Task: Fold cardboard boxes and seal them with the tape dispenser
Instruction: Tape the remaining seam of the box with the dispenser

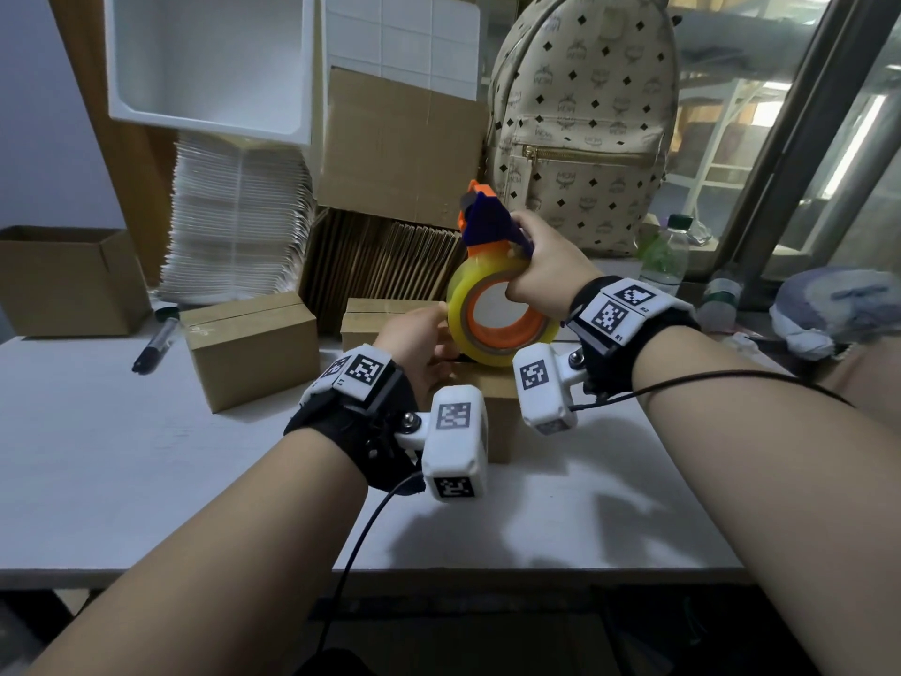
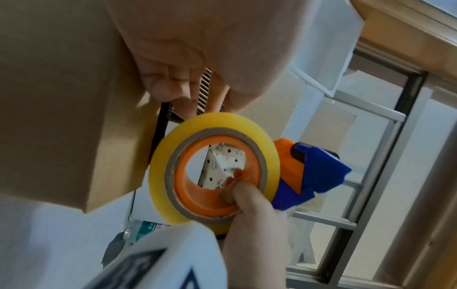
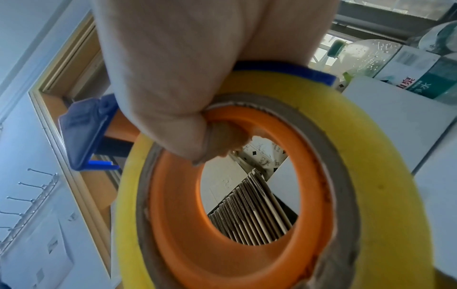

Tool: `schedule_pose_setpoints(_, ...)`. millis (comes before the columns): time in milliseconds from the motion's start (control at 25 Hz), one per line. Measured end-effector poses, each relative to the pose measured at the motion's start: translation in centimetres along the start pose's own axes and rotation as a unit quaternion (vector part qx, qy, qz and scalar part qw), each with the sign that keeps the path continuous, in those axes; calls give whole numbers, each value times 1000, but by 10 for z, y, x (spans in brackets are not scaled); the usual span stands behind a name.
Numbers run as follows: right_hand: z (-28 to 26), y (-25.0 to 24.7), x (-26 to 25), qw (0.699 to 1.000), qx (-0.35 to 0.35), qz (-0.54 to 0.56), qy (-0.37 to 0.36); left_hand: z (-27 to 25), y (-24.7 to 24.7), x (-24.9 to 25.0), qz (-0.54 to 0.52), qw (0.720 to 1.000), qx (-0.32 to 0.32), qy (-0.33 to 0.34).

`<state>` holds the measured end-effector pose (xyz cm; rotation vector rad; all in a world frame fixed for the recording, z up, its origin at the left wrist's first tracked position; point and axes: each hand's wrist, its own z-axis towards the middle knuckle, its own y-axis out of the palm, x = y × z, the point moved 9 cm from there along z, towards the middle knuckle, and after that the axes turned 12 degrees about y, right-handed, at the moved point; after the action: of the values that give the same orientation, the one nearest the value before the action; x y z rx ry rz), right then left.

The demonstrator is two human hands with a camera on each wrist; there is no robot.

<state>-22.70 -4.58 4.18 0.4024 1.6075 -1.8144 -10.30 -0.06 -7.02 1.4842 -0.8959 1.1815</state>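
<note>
The tape dispenser [image 1: 502,309], an orange and blue frame with a yellowish roll, stands upright on top of a small cardboard box [image 1: 499,422] at the table's middle. My right hand [image 1: 536,270] grips it, thumb hooked through the orange core and fingers over the top. In the right wrist view the roll [image 3: 371,156] fills the frame under that hand [image 3: 173,78]. My left hand [image 1: 419,339] holds the box top just left of the roll. In the left wrist view its fingers [image 2: 168,84] curl over the far edge of the box [image 2: 61,117], beside the dispenser [image 2: 160,166]. The wrist cameras hide most of the box.
Two closed boxes [image 1: 253,348] [image 1: 385,317] sit behind and to the left, and an open box [image 1: 68,280] stands at far left. Flat cardboard sheets [image 1: 380,265], a backpack [image 1: 585,124], a bottle [image 1: 663,256] and a marker [image 1: 156,344] crowd the back of the white table [image 1: 146,480].
</note>
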Motion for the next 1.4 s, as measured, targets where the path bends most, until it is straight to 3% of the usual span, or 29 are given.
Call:
schedule_pose_setpoints(120, 0, 5, 5, 1000, -7, 16, 9, -2, -3, -5, -23, 999, -14, -32)
schedule_pose_setpoints(320, -2, 2, 10, 994, 10, 99, 36, -1, -7, -2, -72, 997, 1, -7)
schedule_pose_setpoints(440, 3, 2, 27, 985, 8, 132, 108, 2, -5, 4, -85, 995, -23, 53)
schedule_pose_setpoints(600, 5, -1, 55, 971, 9, 141, 193, 1, 7, 20, 3, 983, -79, 165)
schedule_pose_setpoints(760, 7, 3, 68, 966, -4, 174, 191, 5, 5, 28, 115, 966, -60, 224)
schedule_pose_setpoints(880, 4, 3, 61, 976, -20, 155, 152, 6, 4, 23, 184, 948, -51, 255)
schedule_pose_setpoints(1080, -3, 0, 52, 991, -38, 83, 94, 17, 5, 10, 226, 944, -65, 230)
schedule_pose_setpoints(1280, -6, -4, 57, 991, -41, 74, 104, 19, 7, 5, 254, 938, -98, 212)
schedule_pose_setpoints(1400, -3, -5, 55, 992, -33, 56, 106, 14, 8, 11, 240, 934, -101, 243)
